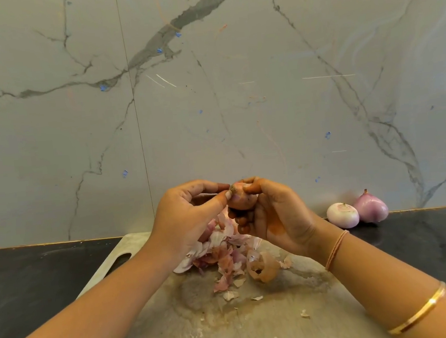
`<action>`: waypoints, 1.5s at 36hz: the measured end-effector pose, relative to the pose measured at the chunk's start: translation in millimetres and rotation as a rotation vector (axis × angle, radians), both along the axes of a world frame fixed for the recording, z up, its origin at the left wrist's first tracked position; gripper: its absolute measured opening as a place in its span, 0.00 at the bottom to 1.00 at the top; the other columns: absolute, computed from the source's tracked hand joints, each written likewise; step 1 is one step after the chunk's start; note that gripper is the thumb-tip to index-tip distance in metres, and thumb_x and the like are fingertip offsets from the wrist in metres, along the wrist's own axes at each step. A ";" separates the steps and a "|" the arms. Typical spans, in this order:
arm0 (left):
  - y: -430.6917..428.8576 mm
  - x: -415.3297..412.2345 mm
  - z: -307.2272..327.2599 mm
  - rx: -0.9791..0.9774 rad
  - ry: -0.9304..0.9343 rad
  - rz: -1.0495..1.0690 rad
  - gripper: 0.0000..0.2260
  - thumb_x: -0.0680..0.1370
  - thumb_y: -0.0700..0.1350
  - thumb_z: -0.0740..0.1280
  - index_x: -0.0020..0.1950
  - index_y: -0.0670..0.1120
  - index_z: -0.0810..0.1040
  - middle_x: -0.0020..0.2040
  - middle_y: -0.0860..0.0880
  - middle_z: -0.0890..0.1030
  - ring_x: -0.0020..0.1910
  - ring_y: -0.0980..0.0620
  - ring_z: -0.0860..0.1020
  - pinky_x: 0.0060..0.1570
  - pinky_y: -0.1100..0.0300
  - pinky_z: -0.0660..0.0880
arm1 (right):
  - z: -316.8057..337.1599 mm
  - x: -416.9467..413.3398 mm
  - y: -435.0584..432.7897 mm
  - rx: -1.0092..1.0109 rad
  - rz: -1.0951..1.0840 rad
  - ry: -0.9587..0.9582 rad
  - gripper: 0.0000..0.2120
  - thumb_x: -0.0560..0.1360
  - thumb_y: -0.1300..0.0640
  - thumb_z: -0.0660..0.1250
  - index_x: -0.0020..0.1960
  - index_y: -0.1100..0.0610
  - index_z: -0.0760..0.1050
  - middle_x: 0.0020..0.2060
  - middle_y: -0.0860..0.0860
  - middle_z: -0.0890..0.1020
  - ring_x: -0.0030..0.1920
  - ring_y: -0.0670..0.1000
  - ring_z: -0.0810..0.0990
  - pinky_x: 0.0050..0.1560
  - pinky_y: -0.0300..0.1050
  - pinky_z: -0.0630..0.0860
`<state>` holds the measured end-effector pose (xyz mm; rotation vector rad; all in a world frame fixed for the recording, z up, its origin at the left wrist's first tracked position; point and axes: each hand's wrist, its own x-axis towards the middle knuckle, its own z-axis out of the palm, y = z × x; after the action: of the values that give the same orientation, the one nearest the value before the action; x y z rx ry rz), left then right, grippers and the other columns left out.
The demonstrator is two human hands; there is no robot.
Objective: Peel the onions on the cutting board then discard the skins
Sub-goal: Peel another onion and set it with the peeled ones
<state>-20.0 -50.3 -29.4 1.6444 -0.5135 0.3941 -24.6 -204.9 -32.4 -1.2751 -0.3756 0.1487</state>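
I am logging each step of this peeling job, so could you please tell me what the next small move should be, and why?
Probably pull the left hand down and away to strip skin off the onion. Its thumb and forefinger pinch the onion's brown tip, the right hand grips the bulb above the cutting board, and brownish skin covers it.
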 end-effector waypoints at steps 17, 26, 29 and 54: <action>0.8 -0.4 -0.2 0.118 -0.169 0.158 0.10 0.73 0.37 0.71 0.37 0.52 0.81 0.34 0.58 0.83 0.34 0.61 0.80 0.33 0.72 0.73 | -1.2 0.7 2.0 -0.019 0.010 0.020 0.10 0.80 0.56 0.56 0.53 0.59 0.73 0.37 0.57 0.79 0.36 0.51 0.74 0.39 0.43 0.72; -0.3 0.2 -1.9 0.156 -0.158 0.187 0.10 0.74 0.39 0.70 0.37 0.54 0.80 0.33 0.60 0.81 0.33 0.63 0.78 0.31 0.74 0.71 | -1.3 2.6 3.3 -0.079 -0.112 0.007 0.20 0.80 0.44 0.57 0.59 0.59 0.73 0.36 0.55 0.78 0.34 0.49 0.73 0.36 0.40 0.74; -0.6 0.4 -2.8 0.166 -0.174 0.184 0.09 0.74 0.41 0.71 0.38 0.55 0.80 0.32 0.59 0.81 0.33 0.63 0.79 0.31 0.74 0.71 | -0.9 1.2 4.1 -0.097 -0.102 -0.008 0.16 0.79 0.48 0.61 0.57 0.60 0.73 0.39 0.54 0.75 0.35 0.48 0.71 0.35 0.39 0.72; 2.6 -2.6 0.6 0.169 -0.167 0.052 0.09 0.74 0.43 0.71 0.48 0.58 0.81 0.46 0.56 0.83 0.44 0.59 0.81 0.37 0.68 0.77 | 3.4 -3.6 -0.4 -0.150 -0.091 0.038 0.17 0.75 0.43 0.64 0.45 0.58 0.79 0.30 0.50 0.76 0.28 0.45 0.71 0.32 0.37 0.71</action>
<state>-22.7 -47.7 -28.8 1.7996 -0.6437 0.5422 -28.2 -205.3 -29.0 -1.4327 -0.2767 0.1252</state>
